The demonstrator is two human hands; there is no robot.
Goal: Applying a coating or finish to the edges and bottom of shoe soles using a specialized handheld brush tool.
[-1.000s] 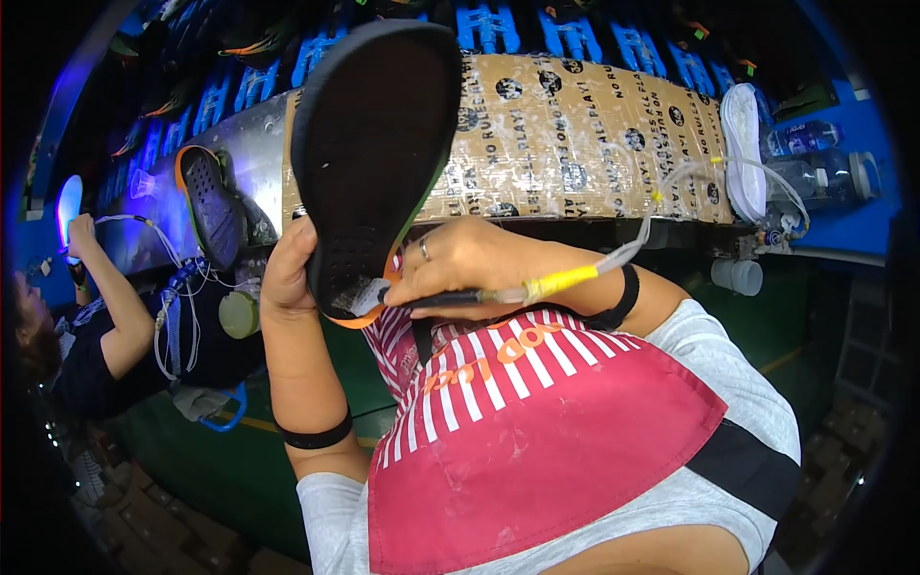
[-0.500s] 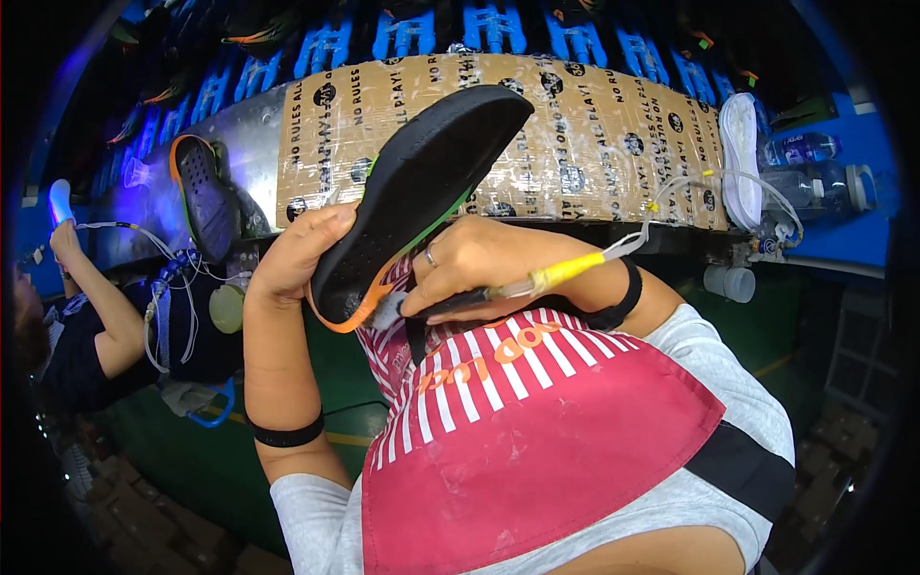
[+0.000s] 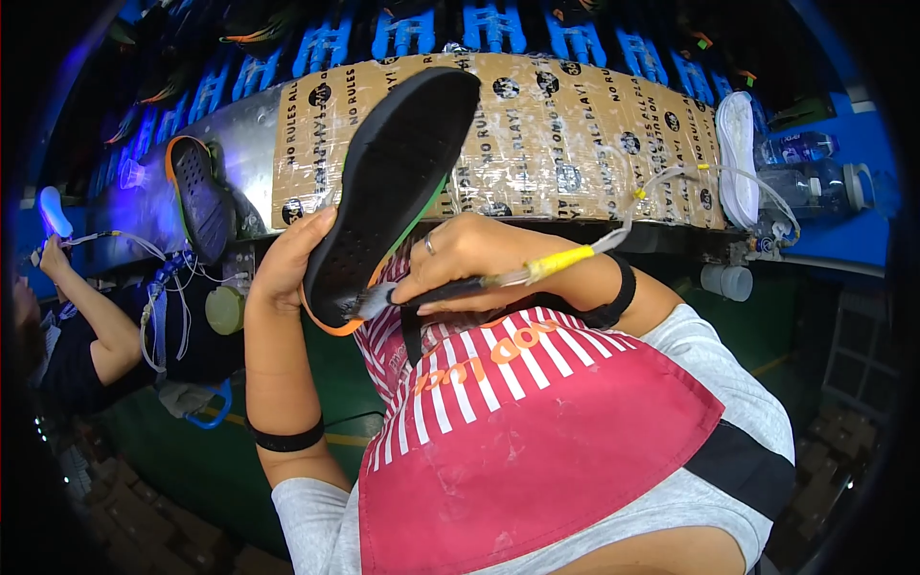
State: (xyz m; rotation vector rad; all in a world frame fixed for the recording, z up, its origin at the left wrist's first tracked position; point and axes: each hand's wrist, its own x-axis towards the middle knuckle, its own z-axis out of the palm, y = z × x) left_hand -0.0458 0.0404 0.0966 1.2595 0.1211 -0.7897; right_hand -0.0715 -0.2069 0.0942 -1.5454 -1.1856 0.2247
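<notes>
A black shoe sole with an orange and green rim is held up, toe end pointing away from me. My left hand grips its left edge near the heel, thumb along the side. Wrapped around a brush with a dark handle, my right hand wears a ring. The pale bristles touch the inside of the sole at the heel. A yellow-taped tube runs from the handle's end toward the right. Some of my right fingertips are hidden behind the handle.
Cardboard covers the bench ahead. Another sole lies on the metal at left, a white sole stands at right beside plastic bottles. A co-worker's arm is at far left. Blue racks line the back.
The shoe sole has turned more upright, its toe swinging left. The brush has shifted slightly left, its bristles now over the inside of the heel.
</notes>
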